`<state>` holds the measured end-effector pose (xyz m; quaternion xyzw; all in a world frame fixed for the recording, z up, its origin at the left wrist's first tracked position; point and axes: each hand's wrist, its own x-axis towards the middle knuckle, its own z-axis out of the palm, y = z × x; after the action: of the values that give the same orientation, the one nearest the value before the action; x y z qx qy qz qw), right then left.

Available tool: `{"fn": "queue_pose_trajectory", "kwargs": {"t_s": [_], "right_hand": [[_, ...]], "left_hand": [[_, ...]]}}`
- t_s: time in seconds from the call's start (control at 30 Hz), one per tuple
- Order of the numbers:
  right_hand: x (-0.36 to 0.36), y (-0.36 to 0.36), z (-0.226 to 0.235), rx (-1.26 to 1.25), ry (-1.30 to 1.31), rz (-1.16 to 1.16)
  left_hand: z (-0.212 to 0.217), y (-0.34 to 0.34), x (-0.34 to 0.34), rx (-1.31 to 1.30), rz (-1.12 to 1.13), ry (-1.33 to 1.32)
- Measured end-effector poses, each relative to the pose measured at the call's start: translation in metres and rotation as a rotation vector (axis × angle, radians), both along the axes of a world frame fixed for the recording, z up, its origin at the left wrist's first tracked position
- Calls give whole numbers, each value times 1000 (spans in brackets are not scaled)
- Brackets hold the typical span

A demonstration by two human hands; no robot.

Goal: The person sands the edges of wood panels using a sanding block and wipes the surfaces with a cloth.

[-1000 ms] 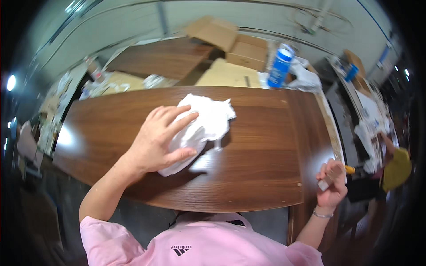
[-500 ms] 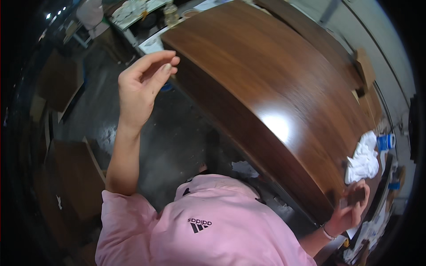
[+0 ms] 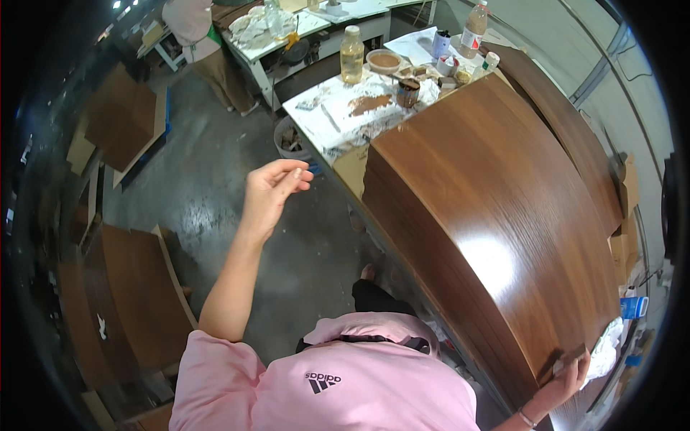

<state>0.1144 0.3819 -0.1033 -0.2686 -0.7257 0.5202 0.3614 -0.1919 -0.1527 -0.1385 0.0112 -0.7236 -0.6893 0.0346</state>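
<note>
My left hand (image 3: 273,192) is raised over the floor, just off the near left side of a stack of dark brown wood-grain panels (image 3: 460,194). Its thumb and fingertips are pinched together; anything between them is too small to make out. At the near right corner of the stack, my right hand (image 3: 568,377) grips a small brown block (image 3: 573,354) low over the top panel, partly covered by the fingers. Whether the block touches the surface I cannot tell. A crumpled white cloth (image 3: 607,350) lies right beside this hand.
Beyond the stack, a messy white worktable (image 3: 323,118) holds a bottle of yellowish liquid (image 3: 351,56), a bowl of brown paste (image 3: 384,60) and an open can (image 3: 407,92). A bucket (image 3: 290,140) stands below. More brown panels (image 3: 136,287) lean at left. Another person (image 3: 198,39) stands far left.
The view has shifted, bringing more of the worktable into sight. My right hand has lowered with the block toward the panel's corner. My left hand stays raised and pinched.
</note>
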Motion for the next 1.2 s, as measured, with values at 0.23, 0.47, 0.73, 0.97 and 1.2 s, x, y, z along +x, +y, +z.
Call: {"fn": "queue_pose_trajectory", "kwargs": {"t_s": [0.23, 0.47, 0.73, 0.97, 1.2], "right_hand": [[10, 13, -13, -2, -86, -75], [-11, -30, -5, 241, -149, -357], [-187, -170, 58, -125, 54, -216], [-358, -271, 81, -409, 87, 143], [-507, -311, 70, -565, -100, 295]], "left_hand": [[-53, 31, -140, -15, -170, -75], [-84, 63, -255, -15, -314, -102], [-157, 126, -427, -635, -48, 228], [-125, 138, -434, -374, -376, 151], [-110, 143, -455, -693, -579, 907]]}}
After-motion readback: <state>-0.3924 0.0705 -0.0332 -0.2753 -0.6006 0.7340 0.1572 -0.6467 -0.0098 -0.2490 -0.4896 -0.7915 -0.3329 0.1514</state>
